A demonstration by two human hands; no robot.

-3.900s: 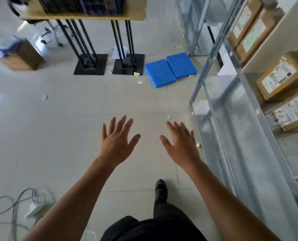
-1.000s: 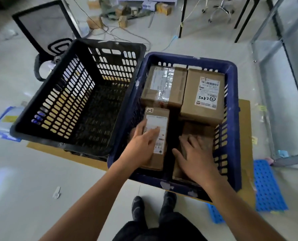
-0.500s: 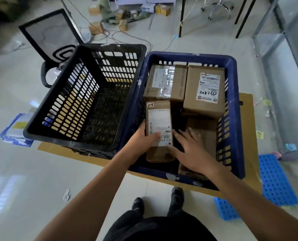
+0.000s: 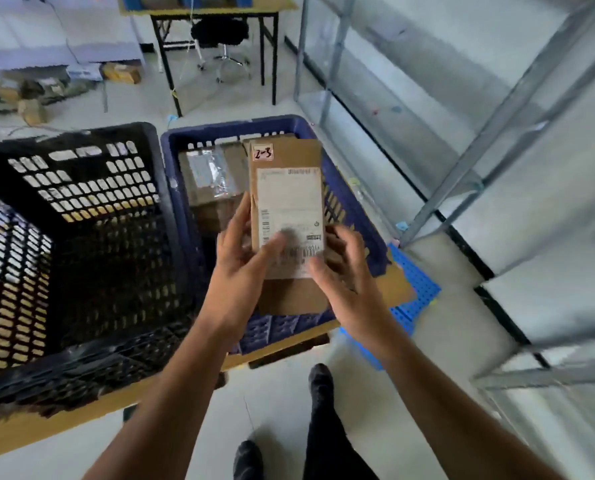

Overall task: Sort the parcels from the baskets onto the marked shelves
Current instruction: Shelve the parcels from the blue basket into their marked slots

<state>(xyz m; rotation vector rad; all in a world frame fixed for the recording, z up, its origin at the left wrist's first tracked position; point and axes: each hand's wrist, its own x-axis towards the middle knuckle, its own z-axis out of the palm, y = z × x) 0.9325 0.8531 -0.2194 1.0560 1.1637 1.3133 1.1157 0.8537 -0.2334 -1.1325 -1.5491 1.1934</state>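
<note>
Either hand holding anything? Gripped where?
Yes: both hold one cardboard parcel over the blue basket. The left hand grips its lower left edge, thumb across the label; the right hand grips the lower right edge.

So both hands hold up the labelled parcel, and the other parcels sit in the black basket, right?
Not quite. In the head view the left hand and right hand hold the parcel, but the other parcels sit in the blue basket, not the black basket.
</note>
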